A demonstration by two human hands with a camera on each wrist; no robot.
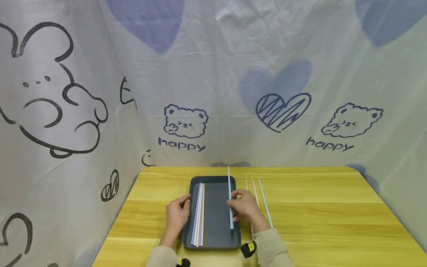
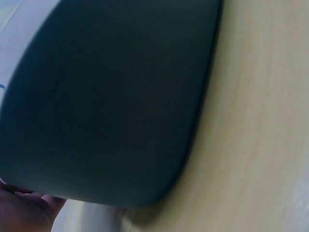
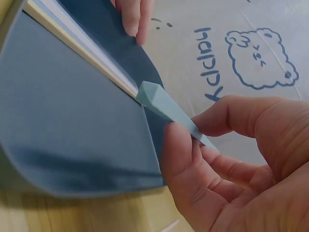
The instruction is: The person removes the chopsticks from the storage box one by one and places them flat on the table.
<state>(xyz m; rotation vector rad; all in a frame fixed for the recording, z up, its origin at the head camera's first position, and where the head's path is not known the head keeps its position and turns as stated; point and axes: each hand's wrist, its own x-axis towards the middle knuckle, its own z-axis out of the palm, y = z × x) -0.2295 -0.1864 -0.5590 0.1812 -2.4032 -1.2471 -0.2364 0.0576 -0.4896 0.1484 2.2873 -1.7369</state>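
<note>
My right hand (image 1: 245, 205) pinches a long light blue stick (image 1: 229, 185) between thumb and fingers, over the right side of a dark grey tray (image 1: 217, 222). In the right wrist view the wedge-shaped end of this stick points toward the tray. My left hand (image 1: 177, 215) grips the tray's left rim with its fingertips. Several thin sticks (image 1: 198, 215) in purple, white and yellow lie side by side lengthwise along the tray's left part. In the left wrist view the tray's dark outer side hides most of the left hand (image 2: 26, 210).
To the tray's right, a light blue stick (image 1: 265, 204) and two paler ones lie on the wood-grain table (image 1: 317, 207), partly behind the right hand and sleeve. A printed cloth (image 1: 230, 141) hangs along the table's back and sides.
</note>
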